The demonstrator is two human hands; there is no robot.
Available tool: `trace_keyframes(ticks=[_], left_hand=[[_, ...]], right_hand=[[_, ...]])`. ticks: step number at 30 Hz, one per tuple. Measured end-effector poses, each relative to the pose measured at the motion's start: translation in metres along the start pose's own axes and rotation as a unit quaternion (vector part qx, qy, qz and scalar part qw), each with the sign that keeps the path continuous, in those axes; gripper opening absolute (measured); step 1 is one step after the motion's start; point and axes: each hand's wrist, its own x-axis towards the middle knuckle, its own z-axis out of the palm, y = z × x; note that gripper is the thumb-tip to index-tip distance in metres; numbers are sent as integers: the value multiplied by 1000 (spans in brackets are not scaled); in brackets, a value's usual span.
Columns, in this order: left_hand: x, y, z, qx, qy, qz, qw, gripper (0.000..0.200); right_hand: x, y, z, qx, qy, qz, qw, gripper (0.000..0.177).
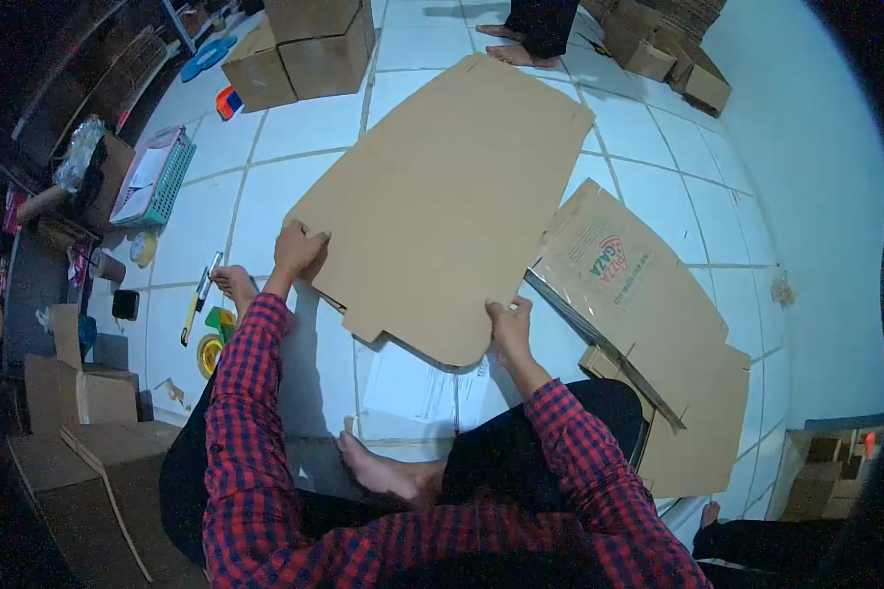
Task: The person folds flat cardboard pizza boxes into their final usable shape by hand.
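A large flat sheet of brown cardboard (442,196) is held up over the tiled floor, its cut and notched edge toward me. My left hand (300,250) grips its left corner, thumb on top. My right hand (511,324) pinches the near right edge. Beneath the near edge, white papers (413,385) lie on the floor, partly hidden. To the right rests a printed cardboard piece (619,260) under clear plastic, and another flat cardboard piece (702,422) lies beside my right knee, with a long metal-looking strip (634,371) across them.
At left lie a yellow cutter (189,319), a tape dispenser (211,351), a phone (126,304) and a teal basket (167,177). Cardboard boxes (324,64) stand at the back. Another person's feet (511,47) are beyond the sheet. An open box (98,393) is at lower left.
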Motion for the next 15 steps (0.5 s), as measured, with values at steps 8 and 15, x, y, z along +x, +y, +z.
trace_keyframes(ticks=[8, 15], left_hand=[[-86, 13, -118, -519, -325, -68, 787, 50], [-167, 44, -187, -411, -321, 157, 839, 86]], right_hand=[[-63, -112, -122, 147, -208, 71, 964, 18], [-133, -113, -222, 242, -159, 16, 957, 12]])
